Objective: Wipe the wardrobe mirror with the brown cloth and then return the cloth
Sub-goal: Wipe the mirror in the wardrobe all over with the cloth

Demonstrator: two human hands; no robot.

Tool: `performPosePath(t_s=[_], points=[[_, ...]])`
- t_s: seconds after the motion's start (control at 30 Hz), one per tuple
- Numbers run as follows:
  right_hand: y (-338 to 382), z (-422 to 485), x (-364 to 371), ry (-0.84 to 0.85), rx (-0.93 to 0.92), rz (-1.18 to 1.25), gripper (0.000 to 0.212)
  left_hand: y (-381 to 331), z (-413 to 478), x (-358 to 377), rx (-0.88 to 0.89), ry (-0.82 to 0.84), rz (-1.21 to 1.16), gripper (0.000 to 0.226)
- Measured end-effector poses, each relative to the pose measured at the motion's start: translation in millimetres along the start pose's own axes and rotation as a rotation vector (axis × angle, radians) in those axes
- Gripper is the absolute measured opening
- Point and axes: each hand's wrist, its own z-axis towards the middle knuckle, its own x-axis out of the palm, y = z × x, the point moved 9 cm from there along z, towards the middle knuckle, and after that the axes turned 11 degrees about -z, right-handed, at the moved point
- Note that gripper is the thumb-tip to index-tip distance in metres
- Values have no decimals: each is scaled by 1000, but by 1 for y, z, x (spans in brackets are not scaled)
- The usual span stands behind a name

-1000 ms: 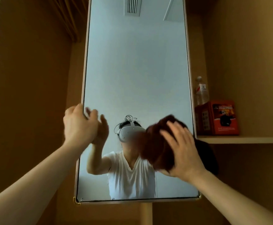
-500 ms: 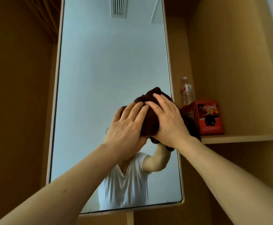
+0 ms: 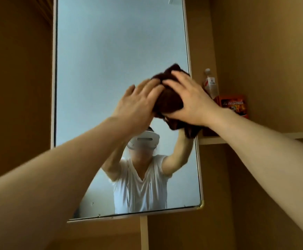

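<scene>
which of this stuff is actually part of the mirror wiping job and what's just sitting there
Part of the job:
mirror
brown cloth, pressed to the glass near its right edge
left hand and right hand, both on the cloth

Just lying about:
water bottle and red box, on the shelf beside the mirror

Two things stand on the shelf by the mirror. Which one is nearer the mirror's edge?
The clear plastic bottle with the white cap: it stands right beside the mirror, while the red box sits farther right.
</scene>
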Motion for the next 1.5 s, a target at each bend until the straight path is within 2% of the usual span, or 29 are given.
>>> performPosePath(t_s=[0.1,0.23,0.43,0.57,0.73,0.9,1.03,1.13,1.27,1.4,1.5], points=[[0,4,1,-18,54,22,83,4,5,-2,-28,-25,-50,67],[29,-58,18,-59,41,20,83,-22,-52,18,26,-58,-125,69],[69,-150,52,39,-29,-18,80,-62,-135,62,159,71,-94,57],[52,-120,40,50,-70,-23,81,-52,-105,49,189,51,-32,53],[27,-59,23,-3,-11,-58,81,-22,-52,25,69,-17,1,69],[51,-104,36,-30,27,-30,84,-37,-96,42,77,-79,-90,62],[87,-191,68,62,45,-28,85,-75,-169,81,180,23,-80,57],[98,-223,78,142,53,-43,84,-88,-193,95,172,127,-85,53],[89,-188,65,195,-121,-98,86,-78,-166,76,297,161,0,53],[51,-89,33,89,-36,-112,86,-28,-85,30,130,15,24,59],[45,-50,26,53,21,-94,81,-1,-60,17,57,12,-2,71]])
